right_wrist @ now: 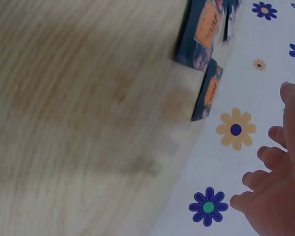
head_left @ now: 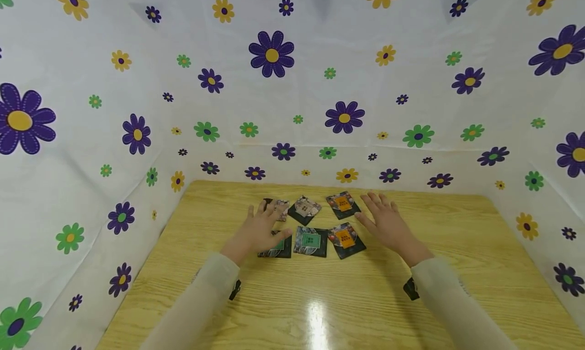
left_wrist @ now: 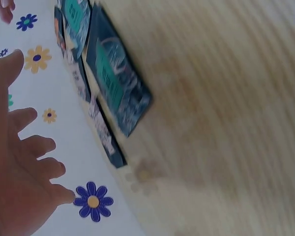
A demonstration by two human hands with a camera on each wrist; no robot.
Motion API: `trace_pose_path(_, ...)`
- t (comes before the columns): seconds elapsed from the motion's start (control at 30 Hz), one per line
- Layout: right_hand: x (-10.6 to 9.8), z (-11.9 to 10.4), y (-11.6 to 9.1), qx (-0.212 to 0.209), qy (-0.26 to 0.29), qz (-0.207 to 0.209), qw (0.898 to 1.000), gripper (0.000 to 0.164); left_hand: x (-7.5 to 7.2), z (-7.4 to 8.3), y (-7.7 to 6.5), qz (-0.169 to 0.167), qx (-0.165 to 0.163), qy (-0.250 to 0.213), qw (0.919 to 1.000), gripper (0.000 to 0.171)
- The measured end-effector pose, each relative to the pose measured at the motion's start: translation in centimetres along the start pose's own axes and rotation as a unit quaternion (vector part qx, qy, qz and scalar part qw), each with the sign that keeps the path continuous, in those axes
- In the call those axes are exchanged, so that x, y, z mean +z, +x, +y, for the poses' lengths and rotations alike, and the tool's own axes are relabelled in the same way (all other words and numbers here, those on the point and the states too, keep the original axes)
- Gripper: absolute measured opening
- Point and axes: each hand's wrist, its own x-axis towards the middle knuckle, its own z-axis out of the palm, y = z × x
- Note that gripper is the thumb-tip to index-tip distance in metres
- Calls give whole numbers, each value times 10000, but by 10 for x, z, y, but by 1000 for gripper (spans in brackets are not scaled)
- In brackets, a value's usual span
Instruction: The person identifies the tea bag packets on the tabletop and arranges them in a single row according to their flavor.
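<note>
Several flat dark square packets lie on the table in two rows. On the right are two with orange labels, a back one (head_left: 344, 204) and a front one (head_left: 346, 240). A green-labelled packet (head_left: 311, 241) lies front centre, with a second green-labelled packet (left_wrist: 119, 73) to its left. Behind them are two beige-labelled packets, one (head_left: 304, 210) turned askew. My left hand (head_left: 258, 233) hovers over the left packets with fingers spread, partly hiding them. My right hand (head_left: 386, 223) is held just right of the orange-labelled packets, fingers extended, holding nothing.
The wooden table (head_left: 315, 294) is enclosed at the back and sides by a white flower-printed cloth (head_left: 301, 96). Dark straps (head_left: 411, 289) show at both wrists below the light sleeves (head_left: 448, 289).
</note>
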Motion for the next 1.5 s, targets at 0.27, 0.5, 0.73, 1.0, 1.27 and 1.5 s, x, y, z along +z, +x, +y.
trace_pose_path(0.27,18,-12,-6,-173,107,-75,9998,64,25,19,4,-184,150,-82,9997,76)
trace_pose_path(0.5,34,-16,-9,-449,-28,-94,9989,59,43,32,3,-264,281,-52,9992,76)
trace_pose_path(0.73,49,-16,-12,-502,-105,-387,9979,58,50,43,2,-309,306,-31,9990,75)
trace_pose_path(1.0,58,-19,-17,-561,-194,-644,9962,56,58,51,3,-349,283,209,9988,76)
trace_pose_path(1.27,62,-19,-21,-486,-109,-711,9962,59,61,56,3,-418,176,413,9981,74)
trace_pose_path(1.5,61,-16,-25,-401,-172,-560,9975,59,62,56,3,-422,165,566,9974,72)
